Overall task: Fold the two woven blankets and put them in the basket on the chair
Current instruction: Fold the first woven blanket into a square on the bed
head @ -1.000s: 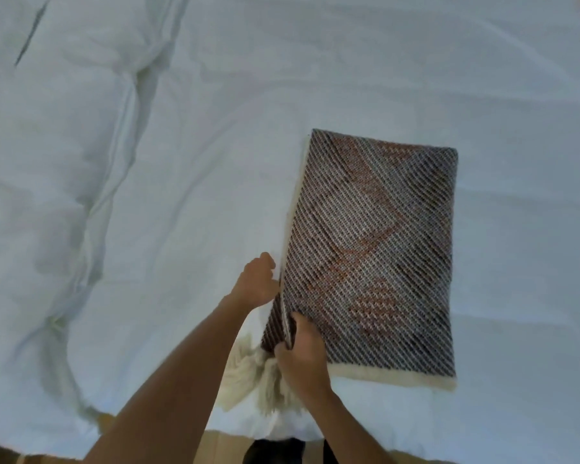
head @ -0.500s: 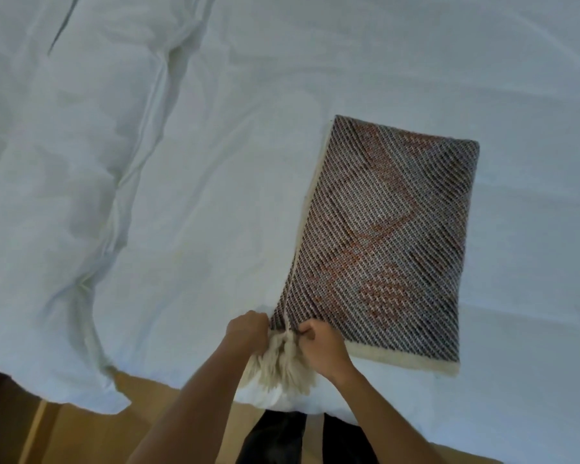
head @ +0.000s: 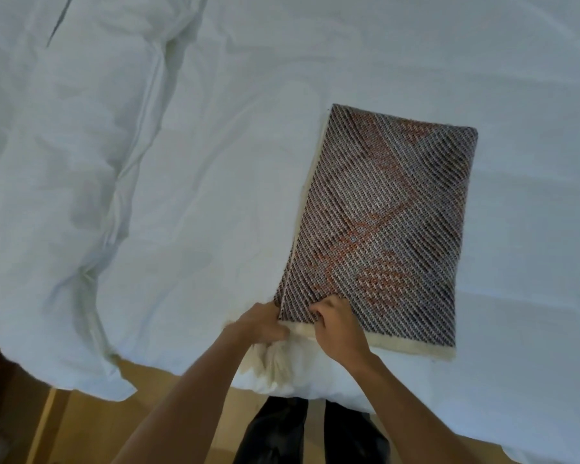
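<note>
Head view: a folded blanket [head: 379, 226] lies as a neat rectangle right of centre in the frame, flat on the white bed [head: 416, 55], its long side running up the picture and tilted a little to the right. This is the only blanket in sight. The second one, the basket and the chair are all out of frame.

A cream border [head: 412, 346] runs along the blanket's lower edge, and a bunch of pale fringe [head: 275, 361] hangs off the bed's near edge below the lower left corner. Both hands meet at that corner, probably to tuck the loose fringe in or square the layers so the bundle stays tidy when lifted.

The left hand [head: 260, 324] has its fingers curled in, and its grip pinches the corner from the left, just above the fringe. The right hand [head: 340, 329] sits on top of the lower edge with its knuckles bent, and its grip pinches the top layer beside the left hand. Neither grip is spread open.

A rumpled duvet [head: 74, 195] fills the left of the frame, and wooden floor [head: 81, 426] shows at the lower left.
</note>
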A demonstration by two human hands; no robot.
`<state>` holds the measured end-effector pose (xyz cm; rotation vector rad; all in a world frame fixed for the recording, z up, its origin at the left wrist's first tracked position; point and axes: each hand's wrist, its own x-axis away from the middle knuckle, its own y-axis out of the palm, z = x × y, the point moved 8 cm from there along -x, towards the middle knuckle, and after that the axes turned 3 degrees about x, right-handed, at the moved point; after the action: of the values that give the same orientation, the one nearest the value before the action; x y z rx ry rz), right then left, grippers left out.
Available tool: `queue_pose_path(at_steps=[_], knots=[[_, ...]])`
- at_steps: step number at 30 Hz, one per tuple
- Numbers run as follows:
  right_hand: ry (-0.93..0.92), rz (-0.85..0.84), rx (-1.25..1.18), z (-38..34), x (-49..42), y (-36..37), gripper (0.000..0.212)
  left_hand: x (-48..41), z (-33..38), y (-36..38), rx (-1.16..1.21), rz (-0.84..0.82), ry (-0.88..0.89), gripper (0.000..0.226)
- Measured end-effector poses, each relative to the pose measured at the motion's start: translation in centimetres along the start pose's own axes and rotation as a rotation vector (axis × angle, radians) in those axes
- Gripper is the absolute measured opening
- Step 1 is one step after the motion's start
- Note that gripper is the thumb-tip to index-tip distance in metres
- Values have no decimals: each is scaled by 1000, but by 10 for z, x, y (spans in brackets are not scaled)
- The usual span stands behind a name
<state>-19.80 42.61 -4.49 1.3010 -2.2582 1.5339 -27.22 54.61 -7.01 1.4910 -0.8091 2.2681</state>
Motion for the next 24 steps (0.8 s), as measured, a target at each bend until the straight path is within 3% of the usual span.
queue_pose_path(at_steps=[2, 4, 9, 12, 15, 19, 21, 24], knots=[[-41, 20, 131, 4, 4, -2, 35, 1, -11, -2, -92, 4, -85, 26], [-73, 28, 208, 3, 7, -1, 37, 2, -23, -4, -223, 14, -149, 45], [-92, 35, 290, 3, 9, 6, 35, -5, -16, -15, -442, 229, -111, 78], [-99, 52, 323, 7, 10, 9, 36, -8, -9, -2, -405, 210, -66, 65], [-126, 71, 350, 10, 16, 10, 42, -6, -24, 17, -313, 175, -158, 48], [-142, 122, 360, 17, 20, 2, 40, -7, -25, 19, -513, 133, -207, 67], [-90, 172, 355, 26, 20, -12, 34, -9, -14, 9, -391, 149, -209, 76], [38, 262, 369, 55, 18, -43, 35, -14, 15, -17, -207, 309, -143, 73]])
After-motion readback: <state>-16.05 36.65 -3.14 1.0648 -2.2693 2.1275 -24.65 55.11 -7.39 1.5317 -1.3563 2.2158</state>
